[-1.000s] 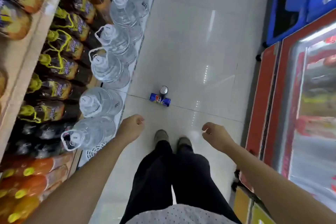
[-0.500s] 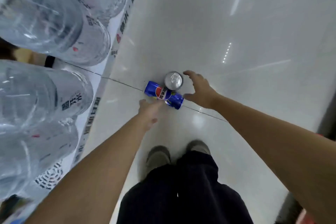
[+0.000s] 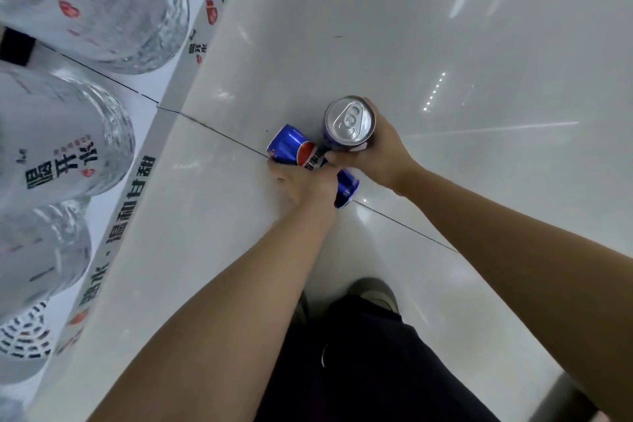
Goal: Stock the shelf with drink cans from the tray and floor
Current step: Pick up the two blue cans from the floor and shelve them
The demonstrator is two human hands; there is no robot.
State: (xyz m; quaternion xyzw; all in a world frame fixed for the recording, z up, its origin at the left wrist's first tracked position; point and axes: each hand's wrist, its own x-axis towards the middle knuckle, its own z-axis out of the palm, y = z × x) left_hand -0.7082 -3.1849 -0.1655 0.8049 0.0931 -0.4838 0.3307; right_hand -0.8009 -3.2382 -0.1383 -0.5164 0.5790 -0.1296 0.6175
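Two blue drink cans are on the pale tiled floor in front of me. One blue can [image 3: 294,149] lies on its side along a tile seam, and my left hand [image 3: 303,181] is wrapped over its middle. The other can [image 3: 349,122] stands upright, showing its silver top and pull tab. My right hand [image 3: 380,154] is closed around that upright can from the right side. The two cans touch each other.
Large clear water jugs [image 3: 99,7] stand on a low white display base [image 3: 144,181] along the left. My feet [image 3: 373,291] and dark trousers are just below the cans. Open floor [image 3: 462,44] stretches ahead and to the right.
I have bent down much closer to the floor. Both hands went from hovering beside the cans to closing on them, the left on the lying can, the right on the upright one.
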